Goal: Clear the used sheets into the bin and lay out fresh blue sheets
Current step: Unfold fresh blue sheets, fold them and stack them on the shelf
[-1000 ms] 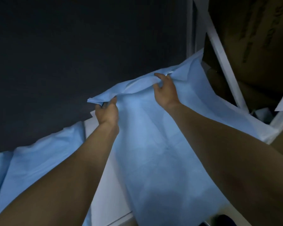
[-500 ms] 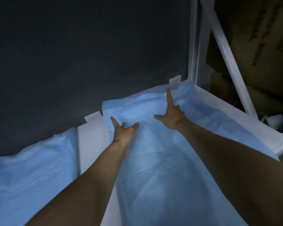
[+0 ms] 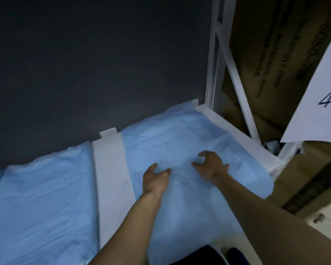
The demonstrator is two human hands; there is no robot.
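Dark grey wall (image 3: 96, 60) behind. At right, white metal post (image 3: 211, 73) with slanted white brace (image 3: 237, 83); beyond, brown cardboard boxes (image 3: 275, 44) with blurred print. Paper sign (image 3: 321, 104) marked "4-" at far right. Bare white strip of surface (image 3: 111, 169), small white tab (image 3: 108, 132) at its far end.

Dim, bluish light; soft blur throughout, wide-angle bending at the edges.

Both hands (image 3: 183, 175) rest on the right sheet (image 3: 172, 138), left sheet (image 3: 40, 197) alongside.
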